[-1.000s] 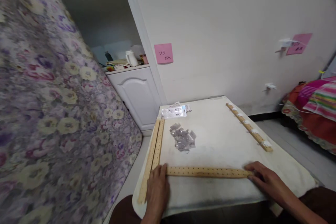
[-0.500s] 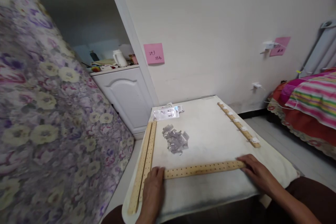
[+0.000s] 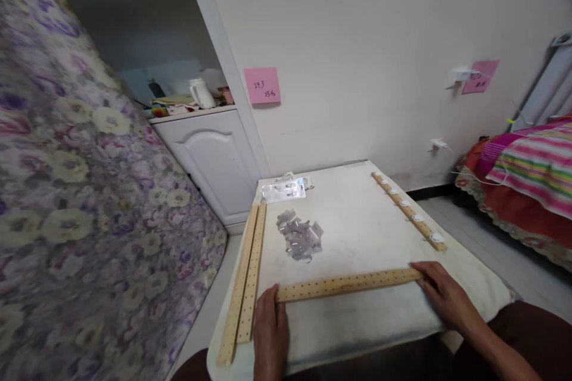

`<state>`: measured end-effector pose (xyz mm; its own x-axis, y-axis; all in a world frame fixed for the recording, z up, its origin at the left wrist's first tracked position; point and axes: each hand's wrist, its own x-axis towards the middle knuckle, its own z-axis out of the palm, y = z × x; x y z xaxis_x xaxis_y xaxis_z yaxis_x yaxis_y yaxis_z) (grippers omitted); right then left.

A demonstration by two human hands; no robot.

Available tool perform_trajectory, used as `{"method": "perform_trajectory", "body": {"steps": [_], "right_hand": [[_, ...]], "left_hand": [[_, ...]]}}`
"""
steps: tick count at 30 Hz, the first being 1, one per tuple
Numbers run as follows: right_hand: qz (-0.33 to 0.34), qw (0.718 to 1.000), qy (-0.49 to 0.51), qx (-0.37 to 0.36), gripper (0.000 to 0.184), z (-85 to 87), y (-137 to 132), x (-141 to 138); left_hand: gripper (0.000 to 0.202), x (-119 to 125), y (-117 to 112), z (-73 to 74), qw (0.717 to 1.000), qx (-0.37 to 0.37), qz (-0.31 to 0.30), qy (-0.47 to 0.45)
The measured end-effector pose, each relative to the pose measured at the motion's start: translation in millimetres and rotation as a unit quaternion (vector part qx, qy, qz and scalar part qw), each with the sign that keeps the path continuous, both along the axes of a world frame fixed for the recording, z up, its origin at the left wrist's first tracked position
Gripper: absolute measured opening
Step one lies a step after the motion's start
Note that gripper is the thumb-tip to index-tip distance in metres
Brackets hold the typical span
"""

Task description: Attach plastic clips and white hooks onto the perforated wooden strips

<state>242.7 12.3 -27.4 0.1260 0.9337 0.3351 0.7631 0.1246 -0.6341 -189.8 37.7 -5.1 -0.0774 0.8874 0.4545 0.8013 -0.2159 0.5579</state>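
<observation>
A pale wooden strip with rows of small holes (image 3: pixel 344 284) lies across the near part of the covered table (image 3: pixel 353 214). Its left end is gripped by my left hand (image 3: pixel 270 327), fingers closed over it. At the other end my right hand (image 3: pixel 447 294) pinches the strip between thumb and fingers. Beside my left hand, two more drilled strips (image 3: pixel 251 271) lie side by side along the table's left edge. Beyond the held strip sits a pile of small clear packets (image 3: pixel 299 237), their contents too small to make out.
Along the right edge lies another wooden strip (image 3: pixel 409 211) bearing several white pieces. A clear plastic package (image 3: pixel 282 190) rests at the back left. A floral curtain (image 3: pixel 89 202) hangs to the left; a bed (image 3: pixel 527 178) stands at the right.
My left hand has shifted slightly right and turned more upright at the strip's end. The view has moved a little; both hands still hold the strip.
</observation>
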Motion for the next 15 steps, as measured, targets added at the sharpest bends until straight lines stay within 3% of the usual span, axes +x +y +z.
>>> {"method": "perform_trajectory", "body": {"steps": [6,15], "right_hand": [[-0.041,0.999,-0.008,0.003,0.036,-7.0,0.4,-2.3],[-0.059,0.998,-0.029,-0.021,0.036,-6.7,-0.9,-6.9]], "left_hand": [[0.035,0.2,-2.4,-1.0,0.999,-0.015,0.017,-0.048],[0.033,4.5,-5.2,1.2,0.999,-0.002,0.021,-0.049]]}}
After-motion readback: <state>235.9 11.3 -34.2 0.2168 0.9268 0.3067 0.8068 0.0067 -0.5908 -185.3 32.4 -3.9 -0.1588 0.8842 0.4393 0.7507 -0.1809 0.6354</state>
